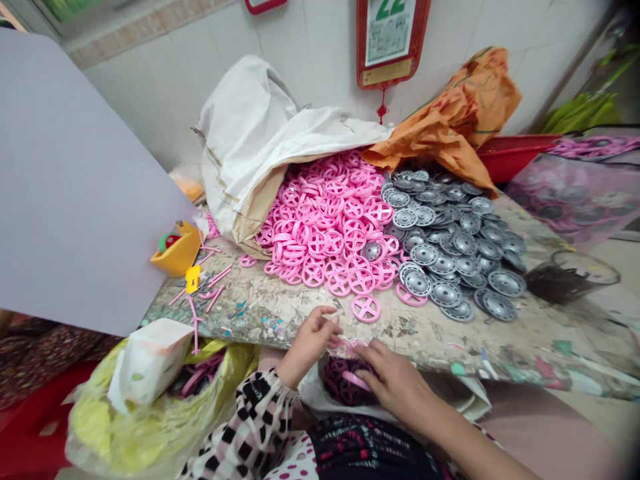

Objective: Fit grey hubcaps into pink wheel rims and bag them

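My left hand (309, 343) and my right hand (395, 385) meet at the table's front edge, holding a blurred pale pink plastic wheel (350, 347) between their fingertips. Below them, an open bag (345, 381) holds dark and pink wheels. A large heap of pink plastic wheels (325, 230) spills across the table beyond my hands, and one pink wheel (365, 308) lies apart, nearest them. To its right lie several silver-grey hubcaps (450, 257). My left sleeve (255, 427) is black-and-white checked.
A white sack (250, 143) and an orange sack (450, 117) lie behind the heaps on the worn table (500, 347). Pink sprue pieces (200, 300) and a yellow scoop (180, 250) are at left. A yellow plastic bag (150, 413) sits low left, beside a grey board (80, 187).
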Motion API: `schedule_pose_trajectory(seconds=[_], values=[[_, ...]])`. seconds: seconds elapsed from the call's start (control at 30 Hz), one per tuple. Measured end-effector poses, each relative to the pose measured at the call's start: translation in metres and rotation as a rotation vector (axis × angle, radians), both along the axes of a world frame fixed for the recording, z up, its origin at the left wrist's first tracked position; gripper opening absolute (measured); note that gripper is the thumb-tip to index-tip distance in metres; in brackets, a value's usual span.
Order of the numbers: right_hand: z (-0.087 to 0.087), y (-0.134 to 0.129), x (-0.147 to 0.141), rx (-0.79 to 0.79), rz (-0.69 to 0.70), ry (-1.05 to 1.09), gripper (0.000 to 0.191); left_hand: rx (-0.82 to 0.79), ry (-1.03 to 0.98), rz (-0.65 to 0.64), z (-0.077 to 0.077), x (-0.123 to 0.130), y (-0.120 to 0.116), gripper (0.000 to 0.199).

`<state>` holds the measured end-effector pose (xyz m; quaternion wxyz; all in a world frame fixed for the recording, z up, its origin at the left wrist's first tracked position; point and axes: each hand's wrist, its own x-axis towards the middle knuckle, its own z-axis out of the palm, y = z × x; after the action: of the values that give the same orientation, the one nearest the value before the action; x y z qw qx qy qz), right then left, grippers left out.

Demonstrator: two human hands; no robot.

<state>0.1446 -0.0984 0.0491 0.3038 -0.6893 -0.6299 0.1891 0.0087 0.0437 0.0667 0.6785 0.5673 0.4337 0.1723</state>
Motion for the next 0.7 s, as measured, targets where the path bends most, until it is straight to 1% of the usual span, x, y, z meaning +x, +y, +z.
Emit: schedule_pose_trajectory(seconds=[0.1,0.17,0.23,0.3,0.4,0.47,0.53,0.6,0.63,0.67,0.7], values=[[-0.002,0.011,0.019,0.057,-0.172,-0.072,0.028,0.009,0.019,0.025,-0.007,0.002,-0.001,0.045],[-0.004,0.025,0.034,0.068,-0.237,-0.171,0.030,0.022,0.036,0.036,-0.011,0.005,-0.002,0.042],[-0.006,0.037,0.044,0.064,-0.206,-0.288,0.026,0.028,0.055,0.046,-0.014,0.007,-0.003,0.039],[-0.009,0.044,0.045,0.069,-0.140,-0.383,0.022,0.034,0.055,0.051,-0.014,0.008,-0.003,0.035],[-0.011,0.045,0.035,0.119,-0.075,-0.393,0.025,0.017,0.020,0.075,-0.011,0.008,-0.005,0.031],[-0.010,0.040,0.024,0.177,-0.032,-0.314,0.028,-0.078,-0.025,0.093,-0.006,0.010,-0.007,0.035],[-0.007,0.035,0.016,0.228,0.031,-0.238,0.031,-0.222,-0.075,0.083,0.000,0.014,-0.009,0.037],[-0.005,0.031,0.016,0.253,0.083,-0.215,0.032,-0.325,-0.107,0.081,0.003,0.020,-0.011,0.030],[-0.004,0.031,0.021,0.263,0.071,-0.223,0.031,-0.349,-0.112,0.093,0.004,0.022,-0.011,0.025],[-0.003,0.031,0.029,0.276,0.027,-0.234,0.031,-0.357,-0.113,0.116,0.005,0.024,-0.011,0.021],[-0.003,0.032,0.039,0.286,-0.058,-0.254,0.031,-0.360,-0.117,0.141,0.004,0.025,-0.010,0.019]])
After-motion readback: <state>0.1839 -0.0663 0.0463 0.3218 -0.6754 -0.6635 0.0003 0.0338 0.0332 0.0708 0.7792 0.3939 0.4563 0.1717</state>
